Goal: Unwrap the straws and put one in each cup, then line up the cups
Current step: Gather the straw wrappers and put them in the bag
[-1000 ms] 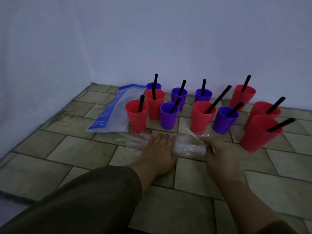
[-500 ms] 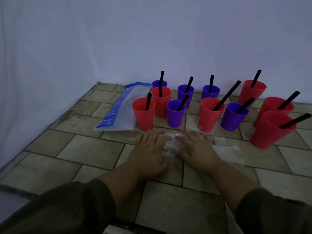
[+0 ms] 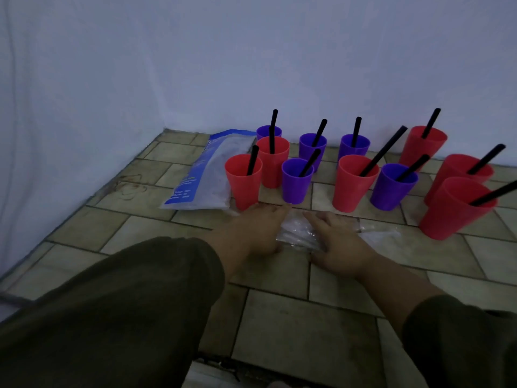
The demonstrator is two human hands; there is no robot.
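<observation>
Several red and purple cups stand on the tiled floor, each with a black straw in it, such as the front left red cup (image 3: 244,180), a purple cup (image 3: 296,180) and the near right red cup (image 3: 454,208). Just in front of them lies a pile of clear straw wrappers (image 3: 298,233). My left hand (image 3: 251,231) and my right hand (image 3: 335,242) lie flat on the pile, fingers spread, pressing it from either side. A loose bit of wrapper (image 3: 380,233) trails to the right.
A blue and clear plastic bag (image 3: 207,175) lies flat to the left of the cups. White walls (image 3: 251,65) meet in a corner behind them. Tiled floor (image 3: 279,317) stretches toward me between my dark sleeves.
My right hand has slid left along the wrappers toward my left hand, bunching them into a smaller pile. The view has shifted a little to the left.
</observation>
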